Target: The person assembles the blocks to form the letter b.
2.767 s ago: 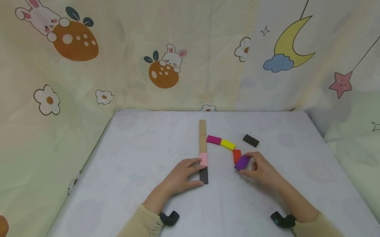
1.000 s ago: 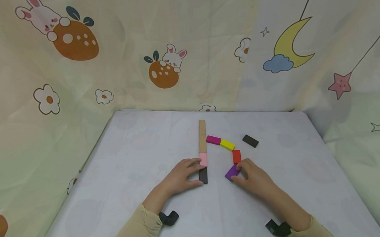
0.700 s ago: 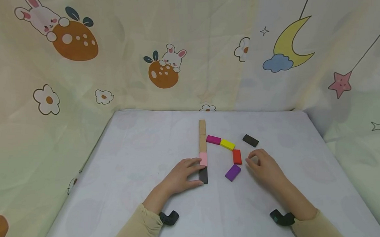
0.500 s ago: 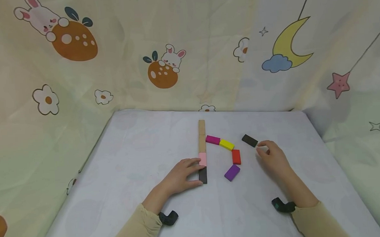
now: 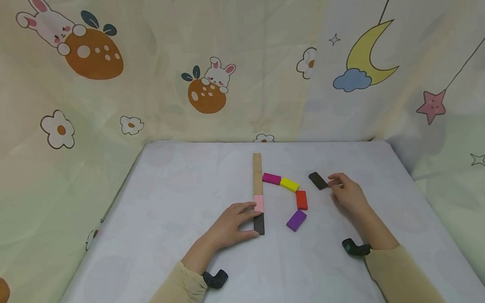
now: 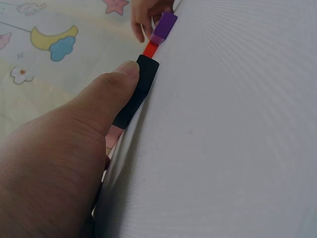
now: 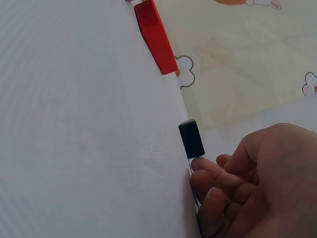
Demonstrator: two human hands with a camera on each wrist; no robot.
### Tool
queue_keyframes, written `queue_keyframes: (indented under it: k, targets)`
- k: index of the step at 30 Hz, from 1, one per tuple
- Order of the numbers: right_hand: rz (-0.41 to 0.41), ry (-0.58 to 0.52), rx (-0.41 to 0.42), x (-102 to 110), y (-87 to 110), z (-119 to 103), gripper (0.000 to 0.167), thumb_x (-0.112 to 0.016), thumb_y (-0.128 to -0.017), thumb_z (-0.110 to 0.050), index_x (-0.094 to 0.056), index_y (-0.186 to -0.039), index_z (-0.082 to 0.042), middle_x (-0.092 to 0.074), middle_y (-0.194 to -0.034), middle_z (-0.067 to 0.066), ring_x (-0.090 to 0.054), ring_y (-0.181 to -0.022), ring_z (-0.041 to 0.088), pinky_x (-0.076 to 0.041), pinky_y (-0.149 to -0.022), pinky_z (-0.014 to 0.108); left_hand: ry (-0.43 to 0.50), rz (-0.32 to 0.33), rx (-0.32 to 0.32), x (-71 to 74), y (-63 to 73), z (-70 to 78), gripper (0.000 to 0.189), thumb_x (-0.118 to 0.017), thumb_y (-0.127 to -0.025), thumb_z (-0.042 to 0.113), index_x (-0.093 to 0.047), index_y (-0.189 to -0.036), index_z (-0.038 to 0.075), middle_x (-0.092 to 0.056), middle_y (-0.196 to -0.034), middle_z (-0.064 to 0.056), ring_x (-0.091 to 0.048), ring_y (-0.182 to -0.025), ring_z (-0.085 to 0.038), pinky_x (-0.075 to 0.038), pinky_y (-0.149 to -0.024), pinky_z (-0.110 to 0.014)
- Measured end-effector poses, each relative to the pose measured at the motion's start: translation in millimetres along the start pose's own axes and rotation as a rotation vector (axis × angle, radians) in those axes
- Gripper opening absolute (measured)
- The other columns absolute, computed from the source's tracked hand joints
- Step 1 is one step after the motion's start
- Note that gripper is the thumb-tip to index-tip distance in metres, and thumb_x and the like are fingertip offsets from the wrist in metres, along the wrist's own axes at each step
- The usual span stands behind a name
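Observation:
In the head view, my left hand (image 5: 233, 224) rests beside a straight column of blocks. Its fingertips touch the pink block (image 5: 258, 200), and its thumb lies at the near end of the dark block (image 5: 259, 225). Tan blocks (image 5: 258, 173) continue the column away from me. My right hand (image 5: 350, 195) is at a separate black block (image 5: 318, 180), its fingertips touching the right end; in the right wrist view, the black block (image 7: 191, 139) is not enclosed by the fingers. A magenta block (image 5: 271, 178), yellow block (image 5: 289, 184), red block (image 5: 301, 200) and purple block (image 5: 296, 220) form a curve.
A white cloth covers the table (image 5: 147, 210). Behind it hangs a printed curtain (image 5: 162, 82) with rabbits, flowers and a moon. A black device (image 5: 216, 279) sits at the left wrist, another black device (image 5: 355, 247) at the right.
The purple block was moved left and nearer to me, then let go below the red block. My right hand went right and away to the black block, which has turned slightly. My left hand stays put.

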State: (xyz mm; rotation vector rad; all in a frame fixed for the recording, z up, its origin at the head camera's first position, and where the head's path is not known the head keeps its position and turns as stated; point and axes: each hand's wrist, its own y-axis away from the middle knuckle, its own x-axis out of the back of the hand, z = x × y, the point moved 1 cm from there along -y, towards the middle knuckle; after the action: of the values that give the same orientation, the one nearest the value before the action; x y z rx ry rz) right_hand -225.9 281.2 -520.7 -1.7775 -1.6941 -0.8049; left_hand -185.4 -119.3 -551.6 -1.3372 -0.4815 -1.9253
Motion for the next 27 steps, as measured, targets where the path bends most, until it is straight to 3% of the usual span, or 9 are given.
queue_keyframes:
  k: [5, 10, 14, 19, 27]
  targets:
    - [-0.011, 0.021, 0.041, 0, -0.4, -5, 0.038, -0.044, -0.096, -0.011, -0.055, -0.133, -0.009, -0.066, -0.112, 0.016, -0.058, -0.077, 0.021, -0.046, -0.064, 0.029, 0.001, 0.006, -0.006, -0.7, 0.7, -0.4, 0.06, -0.058, -0.09, 0.063, -0.047, -0.144, 0.04, -0.036, -0.157, 0.011, -0.037, -0.142, -0.017, -0.033, -0.118, -0.042]
    - [-0.112, 0.085, 0.066, 3, -9.7, -7, 0.058, -0.054, -0.094, -0.014, -0.04, -0.15, -0.018, -0.052, -0.132, 0.016, -0.051, -0.084, 0.026, -0.043, -0.068, 0.032, -0.003, 0.006, -0.002, -0.4, -0.1, -0.6, 0.06, -0.058, -0.09, 0.064, -0.048, -0.144, 0.04, -0.036, -0.157, 0.011, -0.036, -0.143, -0.017, -0.033, -0.119, -0.042]
    - [-0.209, 0.125, 0.111, 2, -18.2, -8, 0.069, -0.062, -0.094, -0.02, -0.031, -0.155, -0.02, -0.043, -0.15, 0.013, -0.053, -0.093, 0.027, -0.049, -0.077, 0.036, -0.001, 0.004, -0.001, -0.7, 0.1, -0.7, 0.06, -0.057, -0.09, 0.064, -0.047, -0.145, 0.04, -0.036, -0.157, 0.011, -0.037, -0.143, -0.017, -0.033, -0.118, -0.042]
    - [-0.201, 0.153, 0.122, -2, -22.7, -6, 0.072, -0.068, -0.092, -0.034, -0.036, -0.153, -0.013, -0.043, -0.146, 0.018, -0.053, -0.104, 0.031, -0.051, -0.088, 0.048, 0.002, 0.003, -0.009, -0.3, 0.6, 0.0, 0.061, -0.057, -0.09, 0.065, -0.048, -0.144, 0.039, -0.036, -0.157, 0.01, -0.037, -0.143, -0.017, -0.033, -0.118, -0.042]
    - [-0.181, 0.174, 0.097, -7, -22.0, -5, 0.082, -0.07, -0.088, -0.048, -0.039, -0.15, -0.004, -0.042, -0.136, 0.023, -0.052, -0.107, 0.034, -0.048, -0.093, 0.053, 0.001, -0.003, -0.003, 0.7, 0.2, 0.5, 0.061, -0.058, -0.09, 0.064, -0.048, -0.144, 0.039, -0.036, -0.157, 0.011, -0.036, -0.143, -0.016, -0.032, -0.119, -0.041]
